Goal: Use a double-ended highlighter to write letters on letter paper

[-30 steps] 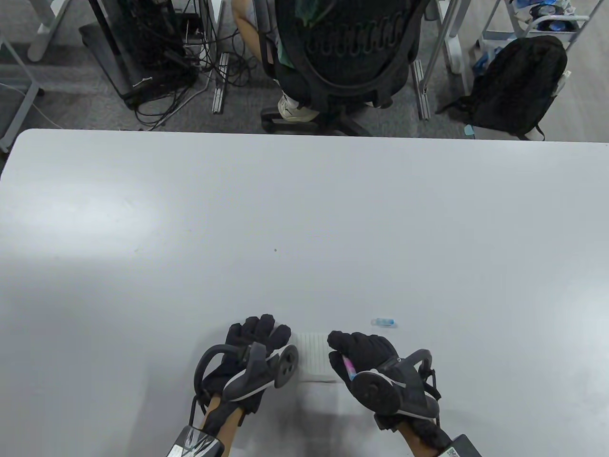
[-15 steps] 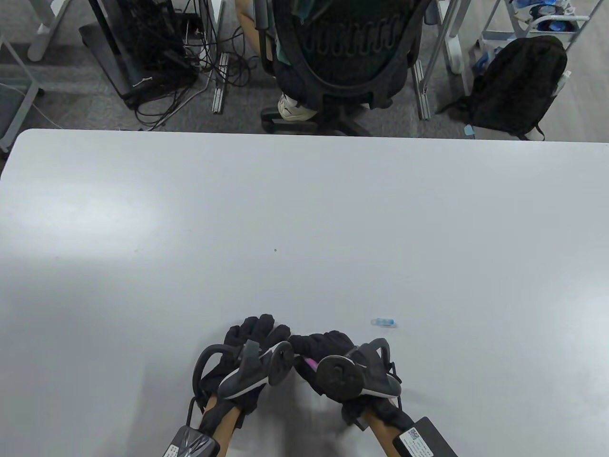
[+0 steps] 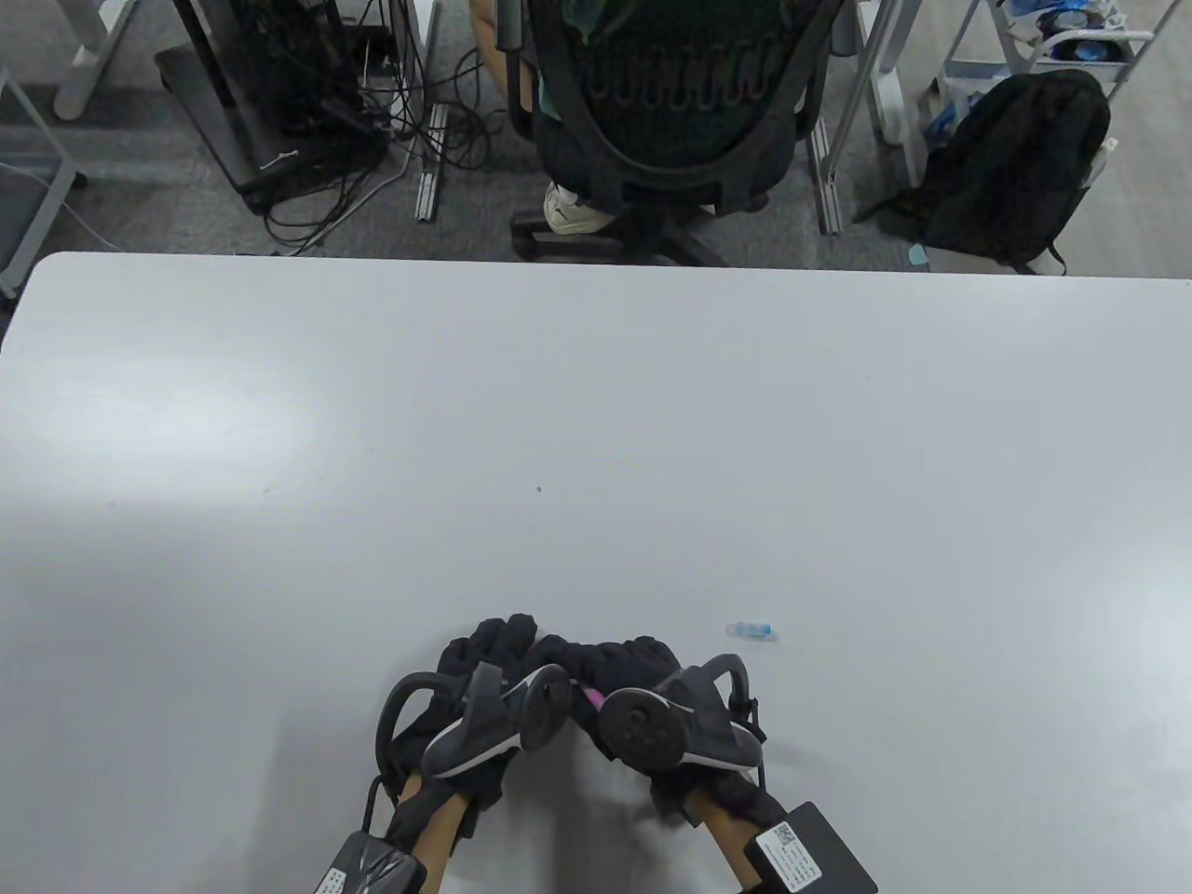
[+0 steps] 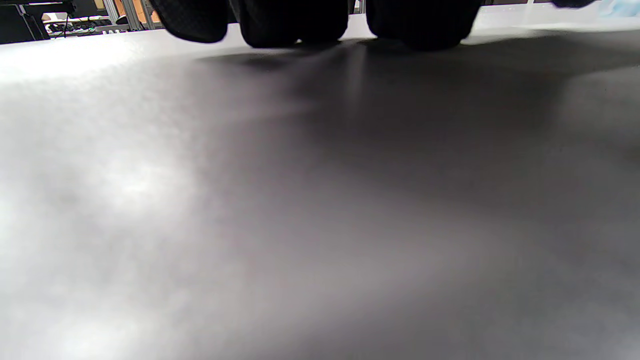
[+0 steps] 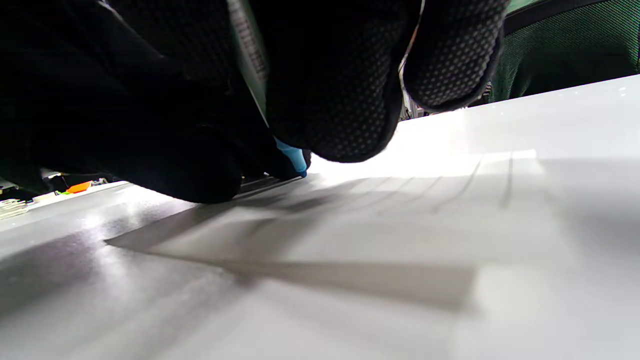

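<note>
We have our right hand [image 3: 643,684] wrapped around the double-ended highlighter [image 5: 292,156], fingers [image 5: 340,100] clamped on its barrel, and the blue tip sits at or just above the letter paper [image 5: 380,220]; contact itself is too close to call. The paper lies near the surface's [image 3: 596,419] near edge, roughly mid-width, hidden under both hands in the table view. Our left hand [image 3: 489,666] rests just beside the right with its fingers [image 4: 292,22] down flat against the surface or the sheet's edge, holding nothing as far as we can tell.

To write well here, we judge that we should keep the left hand pressing so the sheet cannot slide, keep the tip low and steady, follow the faint ruled lines, and use light, even pressure so the strokes stay clean.

The blue cap [image 3: 751,630] lies on the surface, apart to the right of our hands.

A white label with a square code shows on the right wrist unit [image 3: 801,852]; its print is too small to read. We find no legible writing on the paper.
</note>
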The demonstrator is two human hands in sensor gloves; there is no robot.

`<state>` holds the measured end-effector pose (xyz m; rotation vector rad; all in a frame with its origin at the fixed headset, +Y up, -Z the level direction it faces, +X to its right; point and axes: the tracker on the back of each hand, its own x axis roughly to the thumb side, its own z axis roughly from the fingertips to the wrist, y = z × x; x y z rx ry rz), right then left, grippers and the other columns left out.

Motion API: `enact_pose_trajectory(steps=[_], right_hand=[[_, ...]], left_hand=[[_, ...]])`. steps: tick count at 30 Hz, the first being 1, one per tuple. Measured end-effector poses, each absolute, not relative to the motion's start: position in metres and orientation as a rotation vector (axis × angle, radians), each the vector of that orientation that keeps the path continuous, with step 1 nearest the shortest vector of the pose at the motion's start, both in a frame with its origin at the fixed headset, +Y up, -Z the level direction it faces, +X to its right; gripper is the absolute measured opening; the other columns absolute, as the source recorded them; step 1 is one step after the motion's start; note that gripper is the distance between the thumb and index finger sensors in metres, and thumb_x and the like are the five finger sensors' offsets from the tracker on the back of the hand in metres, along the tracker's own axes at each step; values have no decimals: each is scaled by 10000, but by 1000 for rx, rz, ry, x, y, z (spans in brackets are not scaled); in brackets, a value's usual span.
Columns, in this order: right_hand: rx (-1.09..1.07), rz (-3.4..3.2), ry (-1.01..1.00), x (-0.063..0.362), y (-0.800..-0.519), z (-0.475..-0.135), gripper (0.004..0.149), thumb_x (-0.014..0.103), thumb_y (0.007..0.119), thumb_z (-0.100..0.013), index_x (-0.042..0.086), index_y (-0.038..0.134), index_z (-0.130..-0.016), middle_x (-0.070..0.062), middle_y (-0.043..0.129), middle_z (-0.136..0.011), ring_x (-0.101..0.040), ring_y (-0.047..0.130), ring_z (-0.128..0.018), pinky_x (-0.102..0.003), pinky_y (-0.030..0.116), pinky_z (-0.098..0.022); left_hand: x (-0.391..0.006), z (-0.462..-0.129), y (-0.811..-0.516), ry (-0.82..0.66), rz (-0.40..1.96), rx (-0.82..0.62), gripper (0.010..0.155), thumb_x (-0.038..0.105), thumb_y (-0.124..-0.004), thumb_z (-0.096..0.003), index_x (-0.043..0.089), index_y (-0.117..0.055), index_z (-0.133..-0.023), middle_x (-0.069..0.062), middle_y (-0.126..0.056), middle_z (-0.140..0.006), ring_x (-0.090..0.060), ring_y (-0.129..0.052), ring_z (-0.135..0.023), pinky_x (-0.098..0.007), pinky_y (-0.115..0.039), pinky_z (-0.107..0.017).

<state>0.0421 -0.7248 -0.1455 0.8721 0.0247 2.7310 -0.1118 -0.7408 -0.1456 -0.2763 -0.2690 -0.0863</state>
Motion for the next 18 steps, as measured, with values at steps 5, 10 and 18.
enact_pose_trajectory(steps=[5, 10, 18], right_hand=[[876, 2729, 32, 42, -725, -146, 484, 427, 677, -545, 182, 725, -960, -155, 918, -804, -288, 979, -622, -591, 749, -613], [884, 2709, 47, 43, -725, -147, 480, 422, 681, -544, 171, 738, -949, -165, 926, -786, -292, 984, -603, -589, 755, -610], [977, 2550, 205, 42, -722, -139, 453, 421, 686, -539, 172, 797, -900, -156, 965, -726, -289, 1002, -556, -585, 775, -598]], left_hand=[[-112, -146, -741, -268, -85, -278, 537, 452, -666, -591, 403, -511, -1103, -8, -462, -1226, -283, -554, -1142, -549, -597, -813], [-112, -146, -741, -266, -77, -281, 535, 450, -666, -592, 402, -509, -1102, -10, -456, -1227, -283, -547, -1143, -552, -594, -813], [-113, -146, -742, -263, -67, -287, 533, 448, -663, -595, 402, -504, -1102, -13, -444, -1227, -292, -533, -1142, -549, -591, -813]])
